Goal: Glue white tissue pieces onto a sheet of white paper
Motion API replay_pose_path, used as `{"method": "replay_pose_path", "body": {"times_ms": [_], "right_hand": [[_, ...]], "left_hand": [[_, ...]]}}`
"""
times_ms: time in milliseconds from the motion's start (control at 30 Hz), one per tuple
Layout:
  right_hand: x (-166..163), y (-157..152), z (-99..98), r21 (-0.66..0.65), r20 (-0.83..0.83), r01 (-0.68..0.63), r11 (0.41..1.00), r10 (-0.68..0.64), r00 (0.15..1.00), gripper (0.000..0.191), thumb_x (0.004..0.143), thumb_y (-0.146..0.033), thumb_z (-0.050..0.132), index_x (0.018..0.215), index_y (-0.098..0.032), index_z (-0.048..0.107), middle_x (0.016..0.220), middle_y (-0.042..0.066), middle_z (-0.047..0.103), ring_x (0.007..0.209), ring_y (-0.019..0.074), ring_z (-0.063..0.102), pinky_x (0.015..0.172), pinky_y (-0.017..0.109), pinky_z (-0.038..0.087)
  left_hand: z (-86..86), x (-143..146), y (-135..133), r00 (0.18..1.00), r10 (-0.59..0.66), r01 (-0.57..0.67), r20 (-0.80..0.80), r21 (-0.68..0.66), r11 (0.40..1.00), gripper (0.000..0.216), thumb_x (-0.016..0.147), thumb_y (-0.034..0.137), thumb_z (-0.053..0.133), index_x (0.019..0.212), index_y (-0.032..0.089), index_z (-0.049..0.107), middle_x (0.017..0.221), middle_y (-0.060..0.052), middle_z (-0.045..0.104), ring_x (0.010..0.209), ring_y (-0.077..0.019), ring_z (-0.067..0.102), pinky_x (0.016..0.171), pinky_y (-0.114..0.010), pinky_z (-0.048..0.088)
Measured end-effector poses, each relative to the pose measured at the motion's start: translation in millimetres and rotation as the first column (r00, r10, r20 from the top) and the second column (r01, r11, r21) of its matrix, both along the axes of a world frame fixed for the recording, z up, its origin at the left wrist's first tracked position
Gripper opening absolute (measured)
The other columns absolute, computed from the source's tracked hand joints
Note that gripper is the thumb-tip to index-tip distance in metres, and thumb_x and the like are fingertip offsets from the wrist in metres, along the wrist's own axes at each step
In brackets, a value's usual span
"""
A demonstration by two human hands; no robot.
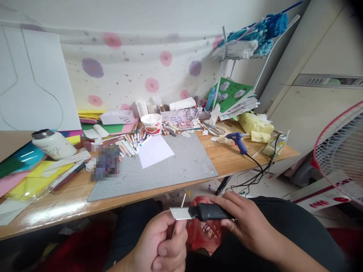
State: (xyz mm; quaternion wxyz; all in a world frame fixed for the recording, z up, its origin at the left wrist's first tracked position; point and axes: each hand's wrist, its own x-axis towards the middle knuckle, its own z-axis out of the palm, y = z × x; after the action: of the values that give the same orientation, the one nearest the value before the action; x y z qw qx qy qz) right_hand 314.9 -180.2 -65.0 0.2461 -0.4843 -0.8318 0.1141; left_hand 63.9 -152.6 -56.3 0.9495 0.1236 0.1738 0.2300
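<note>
My right hand [249,224] grips a black utility knife [208,212] with its broad silver blade [178,213] pushed out to the left. My left hand [161,245] is closed in a fist just below the blade, pinching a thin stick [183,200] that rises past the blade. Both hands hover over my lap, in front of the wooden desk [70,200]. A red plastic bag [202,234] lies under the knife.
On the desk lie a grey cutting mat [176,166] with a white paper sheet [154,151], several markers [129,145], scissors [214,129], a blue glue gun [238,141] with a trailing cord, a white flask [53,144] and coloured paper [31,181]. A fan [340,151] stands at right.
</note>
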Motion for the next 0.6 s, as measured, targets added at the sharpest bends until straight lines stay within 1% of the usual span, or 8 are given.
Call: {"method": "replay_pose_path", "body": {"times_ms": [100,233,367,400,433,500,533,600], "right_hand": [[4,-7,-5.2,0.025,0.009,0.036,0.999,-0.036,0.999,0.042,0.097,-0.048,0.04,0.13,-0.026,0.055,0.094,0.008,0.065,0.08,0.0197,0.062,0.071,0.03,0.05],[17,-13,-13.0,0.004,0.093,0.11,0.994,-0.11,0.99,0.037,0.096,-0.044,0.044,0.126,-0.026,0.059,0.096,0.008,0.067,0.082,0.0202,0.065,0.07,0.029,0.052],[36,-15,-20.1,0.008,0.153,0.324,0.946,-0.322,0.934,0.036,0.097,-0.038,0.042,0.124,-0.024,0.059,0.101,0.009,0.069,0.085,0.0218,0.068,0.069,0.032,0.055],[39,-16,-21.3,0.001,0.149,0.349,0.937,-0.345,0.927,0.035,0.097,-0.038,0.042,0.125,-0.025,0.059,0.103,0.009,0.069,0.086,0.0215,0.069,0.07,0.032,0.055],[41,-16,-22.2,-0.012,0.142,0.343,0.939,-0.338,0.931,0.035,0.097,-0.038,0.043,0.126,-0.027,0.058,0.104,0.008,0.069,0.087,0.0209,0.069,0.071,0.031,0.056],[41,-15,-24.3,-0.025,0.116,0.294,0.956,-0.289,0.95,0.033,0.096,-0.038,0.046,0.126,-0.03,0.058,0.103,0.005,0.069,0.086,0.0189,0.07,0.071,0.029,0.057],[40,-15,-25.7,-0.021,0.099,0.275,0.961,-0.272,0.957,0.032,0.095,-0.037,0.047,0.125,-0.032,0.059,0.102,0.004,0.07,0.084,0.018,0.07,0.071,0.028,0.057],[38,-11,-29.7,0.004,0.053,0.261,0.965,-0.261,0.964,0.03,0.094,-0.037,0.05,0.122,-0.034,0.061,0.102,0.003,0.071,0.084,0.0175,0.072,0.071,0.026,0.058]], "left_hand": [[-4.3,-1,-4,0.999,-0.04,0.04,0.007,-0.025,0.999,0.021,0.082,0.029,0.065,0.066,0.017,0.06,0.038,0.01,0.029,0.027,-0.0005,0.011,0.029,-0.012,0.019],[-10.3,-3,-11,1.0,-0.024,0.023,-0.017,-0.028,0.999,0.025,0.083,0.034,0.068,0.066,0.018,0.059,0.038,0.011,0.028,0.027,-0.0002,0.01,0.029,-0.012,0.019],[-15.6,-11,-17,0.991,-0.02,0.022,-0.133,0.011,1.0,0.027,0.083,0.036,0.067,0.065,0.018,0.056,0.038,0.01,0.029,0.028,-0.0011,0.012,0.029,-0.012,0.015],[-16.2,-16,-17,0.985,0.011,-0.006,-0.175,0.03,1.0,0.028,0.083,0.037,0.068,0.066,0.019,0.056,0.038,0.01,0.029,0.028,-0.0012,0.012,0.03,-0.012,0.015],[-16.1,-21,-16,0.973,0.063,-0.051,-0.223,0.059,0.997,0.028,0.082,0.039,0.069,0.068,0.019,0.056,0.039,0.011,0.029,0.029,-0.0012,0.012,0.031,-0.013,0.015],[-14.5,-35,-12,0.918,0.218,-0.171,-0.333,0.165,0.971,0.032,0.081,0.046,0.07,0.071,0.02,0.055,0.042,0.011,0.029,0.032,-0.001,0.011,0.032,-0.013,0.017],[-13.2,-43,-9,0.868,0.314,-0.227,-0.386,0.254,0.94,0.035,0.08,0.049,0.07,0.071,0.02,0.054,0.043,0.011,0.03,0.033,-0.0009,0.011,0.033,-0.014,0.019],[-10.4,-61,0,0.72,0.511,-0.29,-0.469,0.466,0.836,0.042,0.077,0.054,0.072,0.068,0.019,0.051,0.044,0.011,0.031,0.034,-0.0008,0.014,0.035,-0.014,0.024]]}}
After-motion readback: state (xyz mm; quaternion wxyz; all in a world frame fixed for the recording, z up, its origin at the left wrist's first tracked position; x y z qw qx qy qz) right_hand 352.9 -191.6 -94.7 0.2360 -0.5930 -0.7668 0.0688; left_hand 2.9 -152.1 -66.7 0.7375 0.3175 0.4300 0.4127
